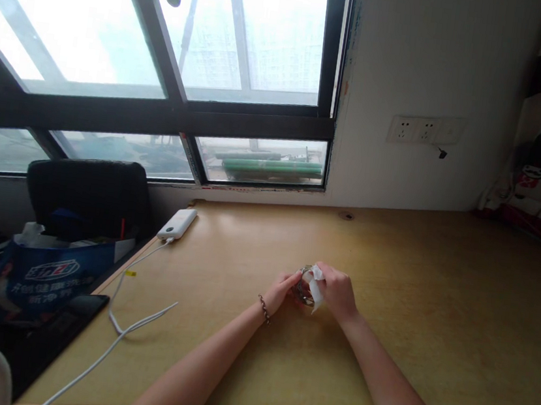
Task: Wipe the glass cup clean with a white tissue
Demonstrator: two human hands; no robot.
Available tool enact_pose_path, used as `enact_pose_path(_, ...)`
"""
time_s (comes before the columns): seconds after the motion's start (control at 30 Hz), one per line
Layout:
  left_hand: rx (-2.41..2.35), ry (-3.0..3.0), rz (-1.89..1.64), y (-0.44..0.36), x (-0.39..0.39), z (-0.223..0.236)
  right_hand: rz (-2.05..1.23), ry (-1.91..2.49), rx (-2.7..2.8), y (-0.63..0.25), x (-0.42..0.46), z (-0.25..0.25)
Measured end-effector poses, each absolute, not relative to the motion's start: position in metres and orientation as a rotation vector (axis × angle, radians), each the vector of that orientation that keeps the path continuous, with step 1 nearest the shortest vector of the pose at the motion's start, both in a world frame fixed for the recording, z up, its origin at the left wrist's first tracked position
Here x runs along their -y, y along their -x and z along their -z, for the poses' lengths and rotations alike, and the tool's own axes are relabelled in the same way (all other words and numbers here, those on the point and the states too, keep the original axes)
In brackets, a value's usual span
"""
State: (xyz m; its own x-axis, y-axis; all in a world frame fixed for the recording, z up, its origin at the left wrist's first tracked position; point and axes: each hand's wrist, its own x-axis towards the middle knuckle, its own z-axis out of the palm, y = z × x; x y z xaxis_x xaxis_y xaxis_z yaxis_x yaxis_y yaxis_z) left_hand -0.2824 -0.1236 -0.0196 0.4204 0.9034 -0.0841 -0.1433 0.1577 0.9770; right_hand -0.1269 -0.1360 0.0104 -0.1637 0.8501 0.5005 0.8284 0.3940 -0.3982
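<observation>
At the wooden table (436, 302), the hands (308, 289) grasp a shiny, apparently metallic ring-like object (301, 293) and white tissue (316, 289).

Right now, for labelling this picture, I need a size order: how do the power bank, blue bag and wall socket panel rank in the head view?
Blue bag, largest
Wall socket panel
Power bank, smallest

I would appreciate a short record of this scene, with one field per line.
left hand: grips the rim of a ring-shaped shiny object; bracelet on wrist
left hand point
right hand: holds a white tissue-like piece against the object
surface: wooden table
far left edge: white power bank, cable attached
wall: socket panel
</observation>
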Motion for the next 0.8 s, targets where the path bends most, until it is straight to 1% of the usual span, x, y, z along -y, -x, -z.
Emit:
enact_pose_path(0.13,-0.765,-1.256,-0.916,0.28,0.124,0.018,-0.272,1.477,1.742,0.127,0.13,-0.004)
enact_pose_path(0.37,-0.773,-1.564,-1.078,0.278,0.124,0.015,-0.722,1.65,1.437,0.129,0.113,0.014)
enact_pose_path(0.43,-0.804,-1.66,-1.104,0.279,0.126,0.013,-0.759,1.659,1.413,0.128,0.112,0.013)
enact_pose_path(0.5,-0.829,-1.742,-1.096,0.279,0.128,0.009,-0.657,1.639,1.458,0.126,0.115,0.009)
enact_pose_path(0.57,-0.846,-1.753,-1.05,0.279,0.13,0.006,-0.456,1.607,1.56,0.124,0.12,0.003)
enact_pose_path(0.7,-0.809,-1.574,-1.011,0.275,0.132,0.005,-0.065,1.59,1.801,0.123,0.133,-0.007)
enact_pose_path(0.8,-0.828,-1.501,-1.071,0.272,0.131,0.009,0.079,1.54,1.952,0.125,0.139,-0.01)
